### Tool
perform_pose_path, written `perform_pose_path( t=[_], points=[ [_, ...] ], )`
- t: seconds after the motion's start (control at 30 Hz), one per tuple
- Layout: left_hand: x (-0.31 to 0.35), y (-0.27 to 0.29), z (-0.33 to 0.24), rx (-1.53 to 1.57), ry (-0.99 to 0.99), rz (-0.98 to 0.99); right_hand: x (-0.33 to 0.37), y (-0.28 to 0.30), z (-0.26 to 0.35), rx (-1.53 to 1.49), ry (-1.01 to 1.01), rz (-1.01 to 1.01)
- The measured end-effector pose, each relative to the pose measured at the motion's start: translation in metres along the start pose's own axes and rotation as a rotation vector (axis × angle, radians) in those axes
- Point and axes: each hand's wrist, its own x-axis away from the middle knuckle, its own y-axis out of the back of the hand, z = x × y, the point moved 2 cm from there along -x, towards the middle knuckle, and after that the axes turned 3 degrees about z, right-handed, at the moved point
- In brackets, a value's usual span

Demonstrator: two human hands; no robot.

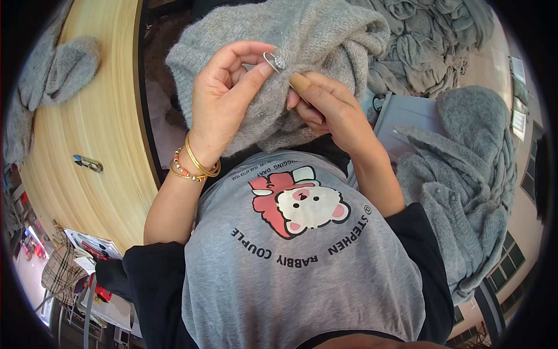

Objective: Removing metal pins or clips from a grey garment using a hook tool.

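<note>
A fuzzy grey knitted garment (232, 29) is bunched up in front of me. My left hand (224, 96) lies over its left side, thumb and index finger closing on a small silvery loop with a sparkling round end (279, 61). Gold bangles and a beaded bracelet circle that wrist. Just to the right, my right hand (334, 110) pinches a fold of the same knit. A tan cover (300, 82) wraps the tip of its thumb. The fingers beneath that thumb are partly hidden, and the two hands are a short gap apart.
To the left runs a pale wooden table (104, 75) with small thread snips (88, 163) on it. Another grey knit (64, 70) lies at its far left. More grey knitwear is heaped at the back right (430, 41) and over a grey surface on the right (459, 192).
</note>
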Motion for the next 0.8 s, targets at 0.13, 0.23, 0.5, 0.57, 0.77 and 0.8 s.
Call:
perform_pose_path(
  t=[0.13, 0.23, 0.5, 0.57, 0.77, 0.8],
  points=[
    [0.001, 0.004, -0.007, 0.004, 0.028, -0.004, 0.009, -0.003, 0.007, 0.055, -0.038, -0.077],
    [0.003, 0.003, -0.011, -0.068, 0.032, 0.038, 0.020, -0.002, 0.010, 0.093, -0.001, -0.107],
    [0.008, -0.013, -0.031, -0.723, -0.353, -0.023, 0.045, 0.003, 0.009, 0.154, 0.009, -0.147],
    [0.012, -0.021, -0.036, -0.841, -0.511, 0.049, 0.046, 0.003, 0.010, 0.146, 0.012, -0.148],
    [0.014, -0.030, -0.033, -0.867, -0.373, 0.109, 0.049, 0.000, 0.015, 0.077, -0.020, -0.140],
    [0.014, -0.029, -0.032, -0.887, -0.353, 0.124, 0.050, 0.000, 0.016, 0.066, -0.027, -0.128]
  ],
)
